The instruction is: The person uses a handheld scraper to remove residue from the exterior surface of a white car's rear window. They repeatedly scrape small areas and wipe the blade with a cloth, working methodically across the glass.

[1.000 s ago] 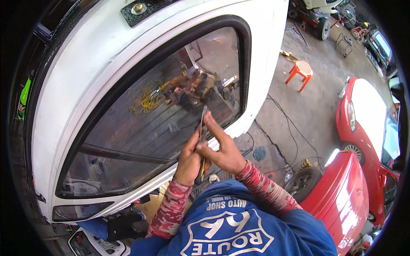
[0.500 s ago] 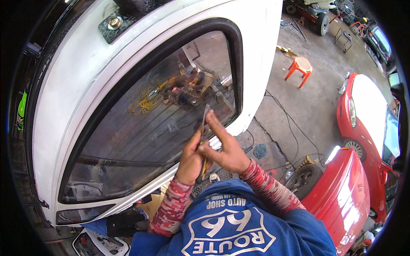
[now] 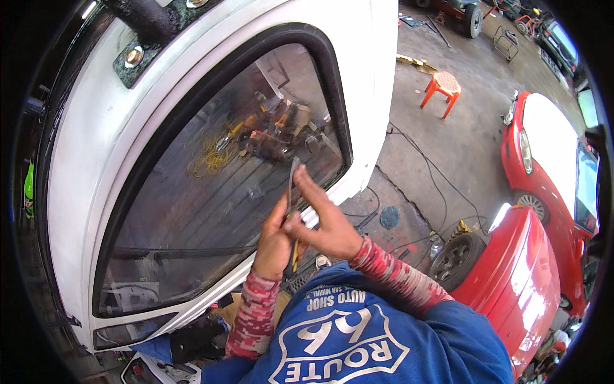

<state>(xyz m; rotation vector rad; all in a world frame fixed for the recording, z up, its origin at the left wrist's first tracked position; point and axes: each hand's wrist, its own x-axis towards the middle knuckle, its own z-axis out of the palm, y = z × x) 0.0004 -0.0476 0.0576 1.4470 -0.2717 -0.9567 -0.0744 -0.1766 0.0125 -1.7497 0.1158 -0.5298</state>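
Observation:
In front of me, my left hand (image 3: pixel 272 246) is closed around the lower part of a slim tool (image 3: pixel 294 182). Its upper end is a flat grey strip, and a yellow and dark end shows below the hand. My right hand (image 3: pixel 329 225) pinches the same tool from the right, its fingertips at the grey strip and its thumb against the left hand. The grip hides the tool's middle, so I cannot tell its exact kind. Just beyond the hands is a vehicle's window pane (image 3: pixel 192 211) in a black rubber seal (image 3: pixel 176 137), set in a white body panel (image 3: pixel 377 83).
Through the glass I see a yellow cord (image 3: pixel 208 160) and a pile of tools. An orange stool (image 3: pixel 446 83) stands at the right on the concrete floor. Black cables (image 3: pixel 441 185) run across it. A loose wheel (image 3: pixel 457 259) lies near a red car (image 3: pixel 511 281).
The view has shifted, so the window and stool appear a little farther left. Both hands keep their grip on the tool and show slightly left of where they were.

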